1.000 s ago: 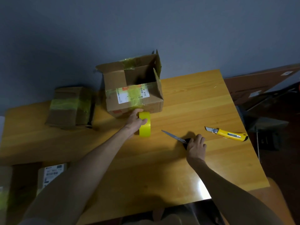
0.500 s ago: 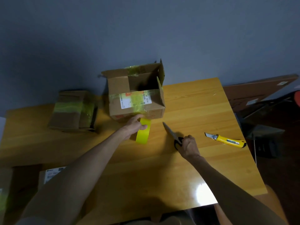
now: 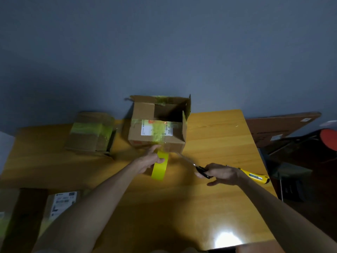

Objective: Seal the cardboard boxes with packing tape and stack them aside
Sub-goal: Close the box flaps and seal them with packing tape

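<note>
- Nearest me, off the near-left edge, a labelled box sits low down. Same spot as a second ago, nobody's touched it.
- The right grip is the big change. A second back it was only landing on the scissors, which lay flat on the worktop. Now it's clamped round the handles and has lifted them, blades aimed up-left at the bottom front edge of the box ahead. Too blurry to tell if the blades are parted.
- The yellow utility knife lies just past that wrist and hasn't budged.
- The left grip is still wrapped round the yellow tape roll, thumb over its face. The roll has come a little toward me and tipped over, and its loose end looks stuck to the box front.
- Further back, mid-worktop, the open box has its flaps still standing up, with old tape and a label across the front.
- Far left, well apart, a taped box looks already done.
- My read: a snip to free the roll comes next. The top's still wide open though, so this box is nowhere near sealed, and stacking is a way off.
</note>
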